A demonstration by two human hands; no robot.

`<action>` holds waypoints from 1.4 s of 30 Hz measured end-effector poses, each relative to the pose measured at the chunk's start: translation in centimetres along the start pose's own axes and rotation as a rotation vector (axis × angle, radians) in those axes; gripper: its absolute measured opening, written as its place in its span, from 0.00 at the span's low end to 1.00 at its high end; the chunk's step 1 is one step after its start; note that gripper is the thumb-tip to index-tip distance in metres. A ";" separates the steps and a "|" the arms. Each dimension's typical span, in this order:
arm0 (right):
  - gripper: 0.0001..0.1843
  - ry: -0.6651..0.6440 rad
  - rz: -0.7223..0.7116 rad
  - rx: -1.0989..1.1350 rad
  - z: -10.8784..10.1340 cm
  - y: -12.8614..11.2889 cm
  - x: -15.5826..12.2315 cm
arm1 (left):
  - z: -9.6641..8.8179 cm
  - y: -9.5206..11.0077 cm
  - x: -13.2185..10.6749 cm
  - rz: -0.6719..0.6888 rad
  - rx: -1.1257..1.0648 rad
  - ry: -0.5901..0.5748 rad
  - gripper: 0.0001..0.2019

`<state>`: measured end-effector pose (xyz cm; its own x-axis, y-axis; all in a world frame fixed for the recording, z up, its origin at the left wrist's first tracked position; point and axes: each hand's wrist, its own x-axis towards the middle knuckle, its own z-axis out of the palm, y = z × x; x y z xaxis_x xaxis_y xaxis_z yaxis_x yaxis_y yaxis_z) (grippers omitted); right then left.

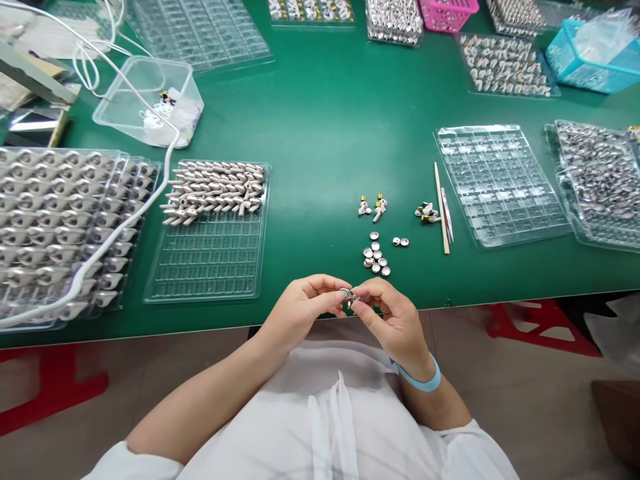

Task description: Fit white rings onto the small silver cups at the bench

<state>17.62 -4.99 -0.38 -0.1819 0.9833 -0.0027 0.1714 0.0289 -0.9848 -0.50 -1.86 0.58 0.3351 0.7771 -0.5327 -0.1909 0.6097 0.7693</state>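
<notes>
At the front edge of the table, my left hand pinches a small round silver-grey earbud cap. My right hand meets it fingertip to fingertip, closed on a small earbud piece largely hidden by the fingers. Whether the two parts touch is too small to tell. Just beyond the hands lies a cluster of loose round caps, with a pair of caps beside it. Farther back are some earbud pieces with yellow bits and another little pile.
A wooden stick and metal tweezers lie right of the parts, by a clear tray. Leftward stand a tray of earbud stems, stacked filled trays, a white cable and a plastic box.
</notes>
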 end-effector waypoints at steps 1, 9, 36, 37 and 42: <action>0.07 0.002 -0.001 -0.002 0.0 0.0 0.0 | 0.1 -0.1 0.0 0.010 0.005 0.009 0.09; 0.06 -0.003 0.010 -0.017 0.3 -0.2 0.0 | 0.2 -0.4 -0.3 0.069 0.084 0.058 0.08; 0.05 0.143 -0.009 -0.272 1.4 -0.6 0.7 | 1.2 -0.5 -1.2 0.157 0.255 0.102 0.12; 0.05 0.139 0.002 -0.260 1.4 -0.6 0.8 | 1.2 -0.5 -1.3 0.160 0.261 0.101 0.12; 0.06 0.090 0.045 -0.127 1.6 -0.6 0.9 | 1.5 -0.4 -1.6 0.212 0.316 0.121 0.09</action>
<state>15.82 -4.45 -0.06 -0.0852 0.9960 -0.0253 0.2999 0.0014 -0.9540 0.38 -3.62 1.63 0.2040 0.9048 -0.3738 0.0557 0.3705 0.9272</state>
